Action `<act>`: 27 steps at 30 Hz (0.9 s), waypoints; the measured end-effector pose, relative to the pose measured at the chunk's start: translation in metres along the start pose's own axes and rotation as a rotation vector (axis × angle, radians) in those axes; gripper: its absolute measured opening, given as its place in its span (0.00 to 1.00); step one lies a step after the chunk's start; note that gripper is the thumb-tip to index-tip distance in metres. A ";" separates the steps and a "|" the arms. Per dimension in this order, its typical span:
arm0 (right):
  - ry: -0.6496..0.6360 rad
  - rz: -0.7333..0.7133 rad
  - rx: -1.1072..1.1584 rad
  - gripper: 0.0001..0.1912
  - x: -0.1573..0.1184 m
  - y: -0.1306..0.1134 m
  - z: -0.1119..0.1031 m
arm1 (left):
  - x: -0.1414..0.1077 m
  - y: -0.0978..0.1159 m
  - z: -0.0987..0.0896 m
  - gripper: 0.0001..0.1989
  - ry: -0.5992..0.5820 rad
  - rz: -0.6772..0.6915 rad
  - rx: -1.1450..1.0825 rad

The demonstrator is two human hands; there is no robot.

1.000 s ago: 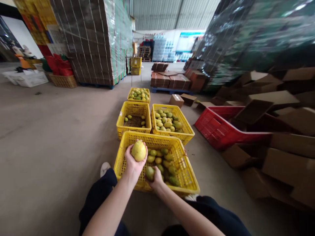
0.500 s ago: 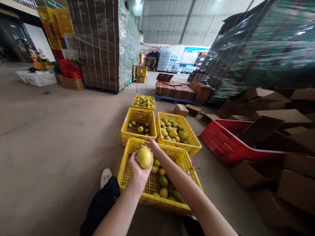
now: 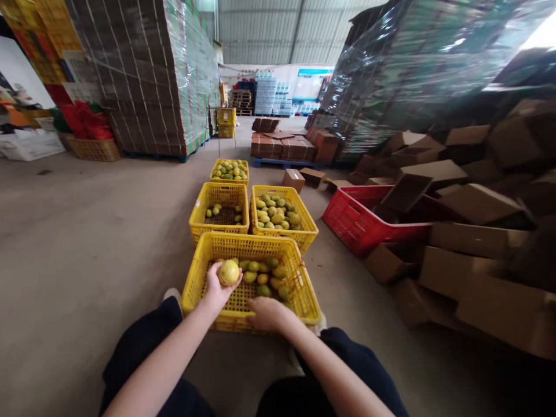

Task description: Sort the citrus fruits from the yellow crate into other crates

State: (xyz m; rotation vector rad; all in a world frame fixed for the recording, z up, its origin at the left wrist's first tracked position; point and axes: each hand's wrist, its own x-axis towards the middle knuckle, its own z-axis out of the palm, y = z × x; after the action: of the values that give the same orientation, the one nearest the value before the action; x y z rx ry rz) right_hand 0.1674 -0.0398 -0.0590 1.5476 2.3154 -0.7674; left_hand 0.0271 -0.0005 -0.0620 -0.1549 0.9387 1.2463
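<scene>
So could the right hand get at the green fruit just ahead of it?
Probably yes: the right hand is low beside the green fruit, with nothing visible between them.

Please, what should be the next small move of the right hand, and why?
Probably reach slightly forward to the green fruit: it lies just beyond the right hand, which shows no fruit, while the left hand holds a yellow fruit.
</scene>
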 end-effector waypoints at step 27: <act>-0.037 -0.050 -0.225 0.19 -0.032 -0.021 0.024 | 0.031 -0.011 0.235 0.14 -0.575 0.833 0.897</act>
State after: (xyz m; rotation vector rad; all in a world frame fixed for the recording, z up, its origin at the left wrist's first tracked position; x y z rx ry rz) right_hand 0.1595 -0.0843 -0.0581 1.3715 2.3295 -0.5209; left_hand 0.1593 0.1527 0.0613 1.3477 0.9802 1.3532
